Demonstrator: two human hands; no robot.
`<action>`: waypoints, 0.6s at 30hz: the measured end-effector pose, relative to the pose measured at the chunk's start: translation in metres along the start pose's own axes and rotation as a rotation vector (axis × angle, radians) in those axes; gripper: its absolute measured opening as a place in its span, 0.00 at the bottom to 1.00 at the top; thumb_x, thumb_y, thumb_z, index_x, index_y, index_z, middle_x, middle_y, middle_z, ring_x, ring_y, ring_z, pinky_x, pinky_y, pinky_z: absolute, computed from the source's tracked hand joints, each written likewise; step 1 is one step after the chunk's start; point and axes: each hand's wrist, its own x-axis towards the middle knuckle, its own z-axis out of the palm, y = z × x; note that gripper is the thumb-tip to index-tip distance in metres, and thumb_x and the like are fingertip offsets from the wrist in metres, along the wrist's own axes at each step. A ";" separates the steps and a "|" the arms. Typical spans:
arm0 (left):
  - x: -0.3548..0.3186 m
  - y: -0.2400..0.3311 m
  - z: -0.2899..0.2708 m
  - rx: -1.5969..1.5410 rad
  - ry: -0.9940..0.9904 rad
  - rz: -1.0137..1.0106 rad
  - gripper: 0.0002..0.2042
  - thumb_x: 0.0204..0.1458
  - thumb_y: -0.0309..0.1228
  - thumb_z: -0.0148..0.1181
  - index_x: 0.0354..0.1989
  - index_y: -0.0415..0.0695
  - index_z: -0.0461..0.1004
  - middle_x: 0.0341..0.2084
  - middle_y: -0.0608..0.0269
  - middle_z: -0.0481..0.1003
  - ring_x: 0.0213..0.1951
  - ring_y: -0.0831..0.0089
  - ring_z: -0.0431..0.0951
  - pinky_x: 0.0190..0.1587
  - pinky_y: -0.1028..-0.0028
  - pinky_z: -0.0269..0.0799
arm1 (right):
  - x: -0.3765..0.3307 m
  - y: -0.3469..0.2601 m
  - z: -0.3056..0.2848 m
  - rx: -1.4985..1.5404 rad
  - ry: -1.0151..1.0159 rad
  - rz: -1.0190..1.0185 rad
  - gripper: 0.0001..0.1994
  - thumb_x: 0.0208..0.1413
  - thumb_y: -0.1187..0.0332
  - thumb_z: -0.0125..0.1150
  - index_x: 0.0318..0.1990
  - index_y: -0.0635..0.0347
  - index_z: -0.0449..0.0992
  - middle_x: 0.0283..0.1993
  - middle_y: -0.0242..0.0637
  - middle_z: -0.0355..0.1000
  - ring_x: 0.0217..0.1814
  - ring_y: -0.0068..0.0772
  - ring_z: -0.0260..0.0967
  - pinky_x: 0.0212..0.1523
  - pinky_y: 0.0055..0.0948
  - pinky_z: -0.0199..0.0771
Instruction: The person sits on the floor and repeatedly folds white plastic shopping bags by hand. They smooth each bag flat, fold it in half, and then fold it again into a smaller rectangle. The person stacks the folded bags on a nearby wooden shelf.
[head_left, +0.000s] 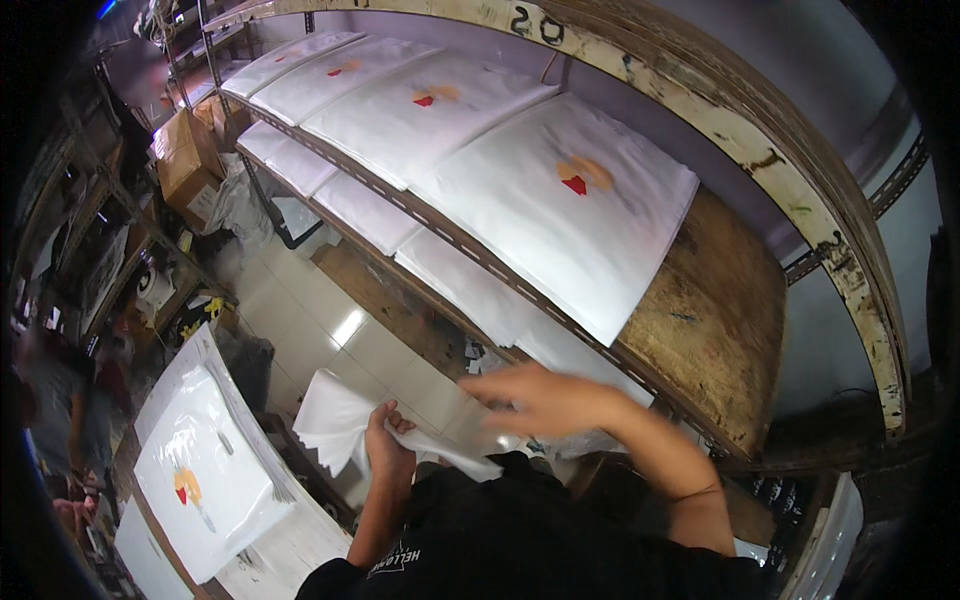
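My left hand [390,445] is closed around a gathered bunch of thin white sheets [335,420], cloth or paper, I cannot tell which. The bunch fans out on the left of the fist, and a loose end hangs to the right, across my front. To the right, my right hand [550,400] is lifted with its fingers stretched out, blurred by motion; no object shows in it. It is nearest the edge of the rack. On the upper shelf lie white printed sheets [530,220] with a small red and orange figure, several side by side.
A brown wooden shelf board [710,320] shows at the right end of the rack. At lower left, a stack of printed white sheets [215,460] lies on a low table. Cardboard boxes [187,170] stand farther off on the tiled floor [300,300]. A person [65,400] is at the left rim.
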 end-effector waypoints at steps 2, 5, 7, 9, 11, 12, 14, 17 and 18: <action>0.019 0.011 -0.017 0.052 0.070 -0.002 0.08 0.51 0.31 0.58 0.35 0.40 0.70 0.20 0.69 0.61 0.22 0.75 0.61 0.33 0.70 0.65 | 0.000 0.000 -0.050 0.075 0.192 0.076 0.22 0.60 0.65 0.57 0.59 0.65 0.68 0.50 0.47 0.75 0.48 0.39 0.76 0.51 0.37 0.74; 0.034 0.023 -0.027 -0.017 0.140 -0.033 0.08 0.49 0.28 0.58 0.35 0.39 0.68 0.18 0.68 0.60 0.19 0.75 0.60 0.30 0.70 0.65 | 0.004 0.041 -0.135 -0.103 0.458 -0.050 0.19 0.61 0.67 0.58 0.57 0.63 0.70 0.49 0.39 0.76 0.45 0.29 0.75 0.49 0.32 0.75; 0.044 0.027 -0.042 -0.049 0.155 -0.024 0.07 0.49 0.25 0.56 0.35 0.38 0.68 0.18 0.66 0.61 0.20 0.73 0.63 0.28 0.69 0.66 | 0.013 0.074 -0.194 0.011 0.587 0.101 0.17 0.62 0.68 0.57 0.57 0.63 0.71 0.49 0.39 0.75 0.45 0.27 0.75 0.47 0.29 0.76; 0.049 0.026 -0.058 0.012 0.224 0.013 0.07 0.49 0.26 0.56 0.34 0.37 0.68 0.19 0.65 0.63 0.20 0.72 0.64 0.27 0.69 0.67 | 0.023 0.119 -0.252 0.052 0.683 0.188 0.17 0.61 0.66 0.58 0.56 0.63 0.71 0.49 0.38 0.75 0.45 0.27 0.75 0.46 0.27 0.76; 0.048 0.023 -0.069 0.072 0.277 0.042 0.08 0.51 0.27 0.57 0.34 0.37 0.68 0.21 0.64 0.65 0.21 0.71 0.66 0.27 0.69 0.67 | 0.035 0.166 -0.300 -0.091 0.787 0.315 0.20 0.59 0.64 0.60 0.57 0.63 0.71 0.52 0.41 0.75 0.49 0.31 0.75 0.49 0.30 0.75; 0.057 0.010 -0.059 0.103 0.243 0.008 0.08 0.51 0.28 0.58 0.35 0.37 0.68 0.22 0.63 0.66 0.22 0.70 0.68 0.28 0.69 0.67 | 0.008 0.237 -0.360 -0.488 0.836 0.286 0.19 0.60 0.64 0.59 0.56 0.61 0.72 0.51 0.36 0.74 0.49 0.28 0.74 0.48 0.28 0.74; 0.052 0.006 -0.057 0.209 0.296 0.008 0.10 0.52 0.30 0.59 0.36 0.36 0.69 0.24 0.61 0.68 0.24 0.70 0.70 0.28 0.69 0.67 | 0.001 0.309 -0.421 -0.622 0.840 0.386 0.24 0.57 0.67 0.59 0.61 0.65 0.68 0.60 0.46 0.69 0.63 0.41 0.66 0.61 0.36 0.65; 0.066 -0.004 -0.045 0.324 0.263 0.039 0.12 0.51 0.30 0.59 0.41 0.34 0.74 0.22 0.61 0.70 0.23 0.69 0.70 0.26 0.68 0.66 | -0.035 0.358 -0.508 -0.689 0.838 0.633 0.32 0.56 0.67 0.57 0.69 0.64 0.58 0.69 0.52 0.59 0.71 0.48 0.56 0.69 0.38 0.56; 0.042 0.008 -0.052 0.378 0.379 0.086 0.12 0.52 0.30 0.57 0.41 0.35 0.73 0.22 0.63 0.69 0.23 0.71 0.68 0.26 0.69 0.65 | 0.015 0.379 -0.466 -0.552 0.812 0.739 0.34 0.55 0.67 0.58 0.70 0.62 0.55 0.70 0.53 0.57 0.72 0.50 0.55 0.69 0.39 0.55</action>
